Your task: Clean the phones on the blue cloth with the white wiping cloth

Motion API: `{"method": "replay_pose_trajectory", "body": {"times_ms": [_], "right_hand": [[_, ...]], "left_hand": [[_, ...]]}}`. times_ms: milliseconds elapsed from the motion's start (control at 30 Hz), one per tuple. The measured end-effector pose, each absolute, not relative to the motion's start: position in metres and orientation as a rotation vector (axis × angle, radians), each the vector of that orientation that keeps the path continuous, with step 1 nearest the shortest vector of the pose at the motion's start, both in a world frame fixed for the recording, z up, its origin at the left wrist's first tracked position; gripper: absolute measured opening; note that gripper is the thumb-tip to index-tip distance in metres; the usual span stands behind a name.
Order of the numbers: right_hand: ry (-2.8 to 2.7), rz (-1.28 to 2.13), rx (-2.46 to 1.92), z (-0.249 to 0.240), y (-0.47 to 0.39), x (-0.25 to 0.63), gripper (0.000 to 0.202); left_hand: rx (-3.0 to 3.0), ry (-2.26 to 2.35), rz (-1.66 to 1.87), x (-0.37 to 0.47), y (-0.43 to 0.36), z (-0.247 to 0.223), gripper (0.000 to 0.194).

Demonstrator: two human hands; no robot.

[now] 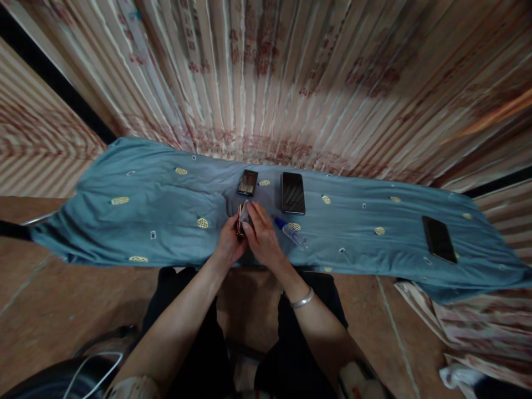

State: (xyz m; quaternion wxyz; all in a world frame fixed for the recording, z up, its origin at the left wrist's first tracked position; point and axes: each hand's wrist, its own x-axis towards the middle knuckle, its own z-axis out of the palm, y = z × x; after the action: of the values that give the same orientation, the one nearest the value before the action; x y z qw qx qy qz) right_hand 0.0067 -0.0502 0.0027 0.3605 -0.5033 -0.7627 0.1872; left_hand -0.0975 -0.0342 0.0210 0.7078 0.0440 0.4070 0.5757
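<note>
Near the front edge of the cloth-covered table, my left hand (231,241) is wrapped round a small dark phone with a coppery edge (240,224). My right hand (261,233) presses a grey cloth (245,211) onto the phone's face, partly hiding both. Just right of my right hand lies a clear bottle with a blue cap (294,234). Beyond my hands is a small dark phone (248,182), and to its right a larger black phone (293,193) lies flat.
A blue-green cloth with yellow prints (174,205) covers the long narrow table. Another dark phone (439,239) lies at its right end. A patterned curtain (266,83) hangs behind. At the lower left, a white cable (93,368) lies on a dark rounded object.
</note>
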Motion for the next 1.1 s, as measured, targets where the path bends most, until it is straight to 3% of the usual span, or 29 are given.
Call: {"method": "replay_pose_trajectory", "body": {"times_ms": [233, 667, 1100], "right_hand": [[-2.06, 0.466, -1.299, 0.004, -0.064, 0.009, 0.062], [-2.136, 0.429, -1.243, -0.001, -0.06, 0.008, 0.066], [-2.19, 0.4, -1.155, 0.0, -0.061, 0.01, 0.066]], "left_hand": [[0.199, 0.879, 1.286, -0.098, -0.035, 0.026, 0.031], [0.171, 0.842, 1.273, -0.1, -0.038, 0.023, 0.033], [0.201, 0.881, 1.276, -0.099, -0.041, 0.014, 0.022]]}}
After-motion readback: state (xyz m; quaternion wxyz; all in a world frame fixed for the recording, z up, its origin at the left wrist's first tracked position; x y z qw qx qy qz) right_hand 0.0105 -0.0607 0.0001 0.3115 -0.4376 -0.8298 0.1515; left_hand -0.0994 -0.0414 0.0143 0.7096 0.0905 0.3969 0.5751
